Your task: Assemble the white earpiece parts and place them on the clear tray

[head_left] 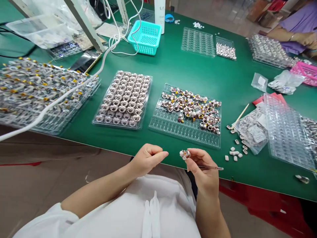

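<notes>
Pinching a small part (pixel 185 154) at the fingertips, the right hand (pixel 203 172) holds it up just over the near edge of the green surface (pixel 223 76); the same hand also grips a thin tool (pixel 213 168), which pokes out sideways to the right; the left hand (pixel 147 160) sits just beside it, fingers curled, thumb pressed to fingertips, and whether anything tiny lies between them I cannot tell.

Straight ahead of the hands lies a clear tray (pixel 183 127), its far half heaped with loose parts and its near rows bare; left of that, a second tray (pixel 123 99) is packed in neat rows; further left, a big tray (pixel 37 92) is crammed with pieces, with a white cable (pixel 74 89) running across it.

To the right, little white pieces (pixel 235 153) are scattered near a plastic bag (pixel 252 132); the bag carries a white label, with print too small to read; a stack of clear trays (pixel 287 135) leans just beside it.

At the back stands a teal basket (pixel 145 38); at the far right corner, a co-worker's hand (pixel 308 39) rests near a pink basket (pixel 305 71).
</notes>
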`<state>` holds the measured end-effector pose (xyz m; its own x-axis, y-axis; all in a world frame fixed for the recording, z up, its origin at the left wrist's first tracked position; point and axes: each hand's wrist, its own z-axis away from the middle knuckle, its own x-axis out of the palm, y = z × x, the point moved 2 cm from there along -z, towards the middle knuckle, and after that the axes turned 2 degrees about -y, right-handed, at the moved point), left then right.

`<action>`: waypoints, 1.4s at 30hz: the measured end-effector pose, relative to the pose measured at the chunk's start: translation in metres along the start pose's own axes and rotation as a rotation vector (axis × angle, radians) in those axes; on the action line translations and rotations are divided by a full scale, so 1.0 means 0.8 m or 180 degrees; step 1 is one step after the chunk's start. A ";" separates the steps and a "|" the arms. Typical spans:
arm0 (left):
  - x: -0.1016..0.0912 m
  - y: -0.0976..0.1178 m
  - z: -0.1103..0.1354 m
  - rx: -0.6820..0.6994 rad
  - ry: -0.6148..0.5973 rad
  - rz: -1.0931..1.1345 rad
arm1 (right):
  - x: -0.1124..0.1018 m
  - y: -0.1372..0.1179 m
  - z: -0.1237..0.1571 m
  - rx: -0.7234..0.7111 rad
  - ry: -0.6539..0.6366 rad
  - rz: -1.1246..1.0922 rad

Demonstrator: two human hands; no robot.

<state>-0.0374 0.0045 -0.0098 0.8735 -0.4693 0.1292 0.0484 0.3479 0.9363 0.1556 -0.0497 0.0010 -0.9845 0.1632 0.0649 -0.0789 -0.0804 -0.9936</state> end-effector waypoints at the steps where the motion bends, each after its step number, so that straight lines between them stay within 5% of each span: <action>1: -0.001 0.001 -0.001 0.0131 0.0061 -0.0097 | -0.001 0.001 0.000 0.0011 0.0005 -0.0010; 9: -0.002 0.016 -0.010 0.1073 -0.0090 -0.0033 | 0.001 0.008 -0.003 -0.0199 -0.0022 0.0200; 14: 0.006 0.027 -0.018 0.1034 -0.0455 -0.0126 | 0.003 0.008 -0.003 -0.0388 -0.0196 0.0577; 22: 0.006 0.026 -0.027 0.0970 -0.0312 -0.0141 | -0.003 -0.002 -0.008 -0.0651 -0.0418 0.0896; 36: 0.010 0.029 -0.029 0.0964 -0.0276 -0.0202 | 0.006 0.013 -0.013 -0.0108 -0.0160 0.0175; 42: 0.009 0.030 -0.029 0.0879 -0.0284 -0.0327 | 0.006 0.006 -0.011 -0.0519 -0.0147 0.0621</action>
<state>-0.0184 0.0282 0.0061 0.8243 -0.5642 0.0459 -0.0099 0.0667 0.9977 0.1518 -0.0405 -0.0040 -0.9850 0.1146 -0.1290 0.1359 0.0543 -0.9892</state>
